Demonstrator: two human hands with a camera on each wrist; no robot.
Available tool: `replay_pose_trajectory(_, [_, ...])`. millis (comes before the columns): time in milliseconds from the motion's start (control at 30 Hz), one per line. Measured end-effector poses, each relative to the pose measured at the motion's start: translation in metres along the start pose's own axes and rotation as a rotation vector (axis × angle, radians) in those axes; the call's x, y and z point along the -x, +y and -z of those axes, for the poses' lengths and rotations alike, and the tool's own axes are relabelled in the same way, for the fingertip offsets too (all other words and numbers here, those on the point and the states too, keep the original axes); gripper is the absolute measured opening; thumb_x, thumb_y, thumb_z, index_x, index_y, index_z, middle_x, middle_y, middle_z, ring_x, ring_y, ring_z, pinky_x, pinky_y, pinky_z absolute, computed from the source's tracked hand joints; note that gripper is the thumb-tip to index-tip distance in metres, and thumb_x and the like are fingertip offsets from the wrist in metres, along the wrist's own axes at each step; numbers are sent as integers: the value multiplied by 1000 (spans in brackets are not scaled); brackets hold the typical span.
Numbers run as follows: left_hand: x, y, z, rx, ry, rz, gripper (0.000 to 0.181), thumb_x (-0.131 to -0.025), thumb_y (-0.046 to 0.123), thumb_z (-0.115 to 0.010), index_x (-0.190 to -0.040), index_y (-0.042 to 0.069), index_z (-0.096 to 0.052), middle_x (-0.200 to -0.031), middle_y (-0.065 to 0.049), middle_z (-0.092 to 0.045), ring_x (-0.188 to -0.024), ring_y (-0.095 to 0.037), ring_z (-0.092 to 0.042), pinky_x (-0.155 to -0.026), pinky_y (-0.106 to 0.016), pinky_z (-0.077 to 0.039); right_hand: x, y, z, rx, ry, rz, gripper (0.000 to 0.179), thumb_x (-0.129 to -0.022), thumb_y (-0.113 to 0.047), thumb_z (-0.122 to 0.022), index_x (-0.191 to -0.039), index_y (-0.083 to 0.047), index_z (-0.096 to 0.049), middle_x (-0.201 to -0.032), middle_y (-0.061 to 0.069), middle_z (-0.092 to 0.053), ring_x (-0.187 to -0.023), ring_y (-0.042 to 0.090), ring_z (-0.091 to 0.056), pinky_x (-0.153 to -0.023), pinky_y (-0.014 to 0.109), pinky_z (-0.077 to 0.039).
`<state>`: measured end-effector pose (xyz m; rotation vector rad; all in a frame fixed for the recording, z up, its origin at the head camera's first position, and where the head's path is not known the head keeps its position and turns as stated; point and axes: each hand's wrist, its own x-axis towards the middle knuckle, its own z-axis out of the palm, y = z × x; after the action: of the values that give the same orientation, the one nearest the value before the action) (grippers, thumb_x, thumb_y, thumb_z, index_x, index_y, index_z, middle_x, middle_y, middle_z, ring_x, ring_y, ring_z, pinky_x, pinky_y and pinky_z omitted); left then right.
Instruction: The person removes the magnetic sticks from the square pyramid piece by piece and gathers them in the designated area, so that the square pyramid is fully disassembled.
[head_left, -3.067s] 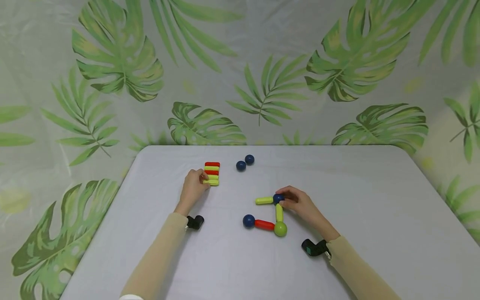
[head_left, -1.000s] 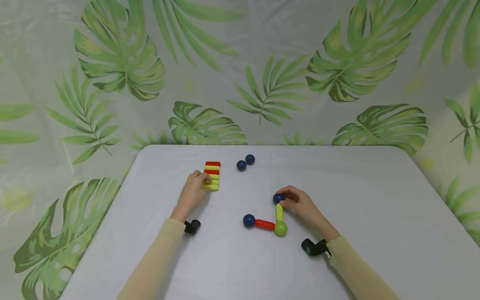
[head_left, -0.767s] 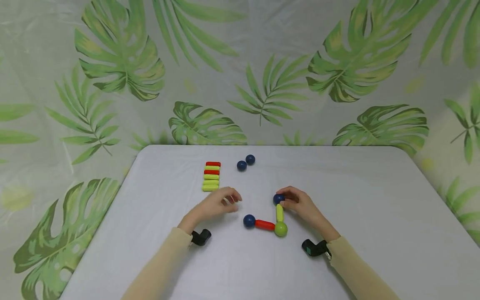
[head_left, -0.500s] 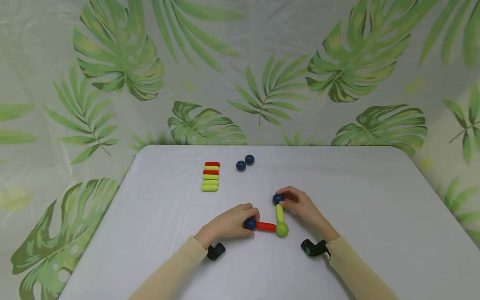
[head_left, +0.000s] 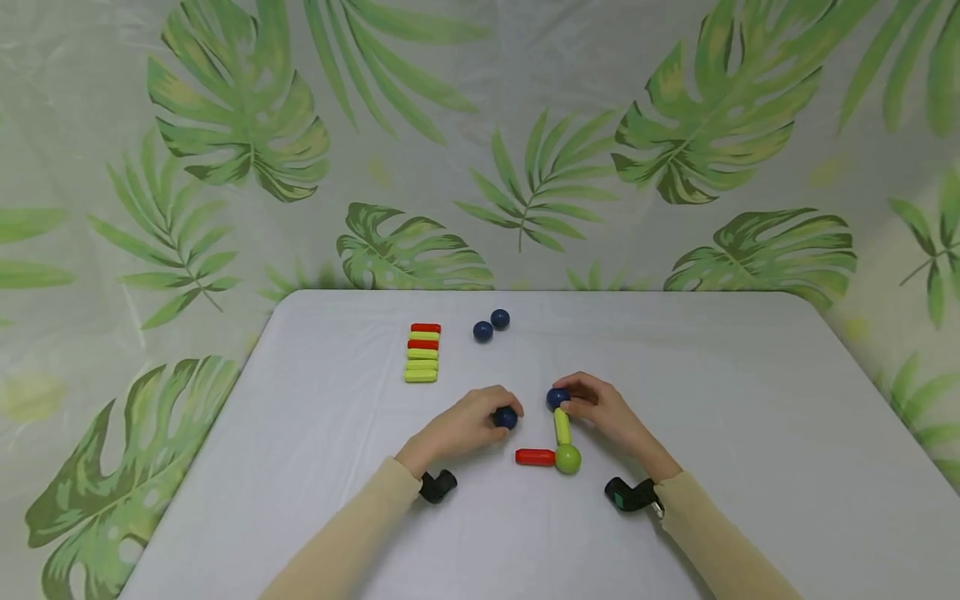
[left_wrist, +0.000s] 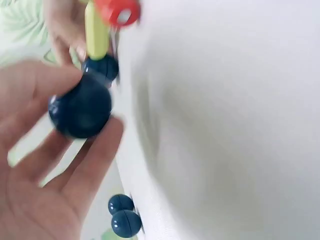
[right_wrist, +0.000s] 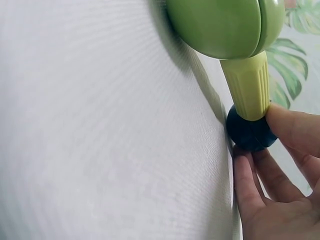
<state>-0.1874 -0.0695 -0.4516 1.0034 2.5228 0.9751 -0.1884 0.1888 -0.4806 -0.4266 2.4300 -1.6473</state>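
Observation:
Thumb and fingers of my left hand [head_left: 467,421] grip a dark blue ball [left_wrist: 82,107], apart from the red rod [head_left: 535,457] and close over the table. That rod's free end points left, and its other end joins a green ball [head_left: 567,459]. From the green ball a yellow-green rod [right_wrist: 248,87] runs to a second blue ball [right_wrist: 251,131]. My right hand [head_left: 600,408] pinches this second ball between thumb and fingertips at the table surface.
A row of several red and yellow-green rods [head_left: 422,354] lies at the back left of the white table [head_left: 720,375]. Two more blue balls [head_left: 491,325] rest side by side near the far edge. A leaf-print cloth [head_left: 540,167] hangs behind.
One yellow-green rod has gone from the right-hand blue ball to the row's near end. My left hand has moved right from the row and taken the other blue ball off the red rod.

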Motion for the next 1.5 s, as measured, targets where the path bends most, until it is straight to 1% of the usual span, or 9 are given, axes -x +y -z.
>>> replay_pose_trajectory(167, [-32, -13, 12, 63, 220, 93, 30, -86, 4, -71, -114, 4, -63, -114, -8, -57, -104, -21, -56, -89, -27, -48, 0, 0, 1, 0, 4, -11, 27, -93, -6, -62, -119, -2, -59, -125, 18, -56, -115, 34, -52, -97, 45, -43])
replay_pose_trajectory(267, [-52, -22, 17, 12, 309, 130, 30, -85, 6, -72, -114, 4, -65, -112, -10, -58, -104, -23, -56, -90, -31, -48, 0, 1, 0, -10, -4, -11, 28, -93, -7, -61, -120, -1, -59, -125, 18, -56, -115, 34, -52, -96, 44, -44])
replay_pose_trajectory(533, [-92, -36, 21, -108, 397, 188, 29, -85, 5, -72, -113, 2, -66, -117, -17, -60, -111, -30, -54, -96, -36, -44, 0, 2, 0, -22, -6, -5, 27, -93, -6, -60, -120, -1, -59, -124, 18, -56, -114, 33, -53, -95, 39, -44])
replay_pose_trajectory(833, [-100, -32, 21, -184, 400, 241, 32, -87, 4, -70, -117, 0, -64, -122, -18, -58, -119, -30, -51, -100, -35, -41, 1, 0, -1, -15, -2, -14, 26, -94, -5, -59, -120, -2, -59, -125, 18, -55, -115, 34, -52, -96, 45, -43])
replay_pose_trajectory(1000, [-88, -31, 21, -206, 436, 162, 32, -85, 6, -71, -116, 3, -65, -121, -15, -56, -112, -31, -50, -97, -35, -42, 2, 0, 0, -19, -4, -12, 27, -94, -6, -59, -120, -2, -59, -126, 18, -55, -116, 34, -52, -97, 46, -42])
replay_pose_trajectory(1133, [-64, -22, 20, -85, 292, 16, 24, -88, 4, -68, -112, 5, -64, -112, -10, -58, -102, -24, -53, -89, -30, -46, 1, 0, 0, -15, -6, -15, 27, -94, -7, -60, -121, -2, -58, -125, 18, -55, -116, 34, -52, -98, 47, -42])
replay_pose_trajectory(1333, [-24, 4, -4, 147, -196, -131, 27, -89, 7, -67, -116, 9, -64, -112, -2, -62, -97, -11, -56, -84, -21, -47, 0, 2, 1, -13, -3, 1, 27, -94, -6, -60, -120, -1, -58, -124, 18, -56, -115, 34, -53, -96, 42, -44])
replay_pose_trajectory(1400, [-14, 11, -13, 113, -257, -157, 30, -88, 8, -69, -117, 13, -63, -112, 2, -62, -97, -8, -54, -86, -19, -44, 0, 3, 1, -19, -4, 11, 27, -93, -6, -60, -120, -1, -59, -124, 18, -56, -115, 35, -53, -96, 41, -44])
replay_pose_trajectory(1500, [-6, 18, -25, 3, -237, -190, 33, -86, 6, -70, -117, 17, -63, -108, 6, -60, -94, -6, -52, -86, -17, -42, 0, 4, 0, -19, -8, 23, 27, -94, -5, -59, -120, -1, -59, -124, 18, -56, -115, 35, -53, -96, 40, -44])
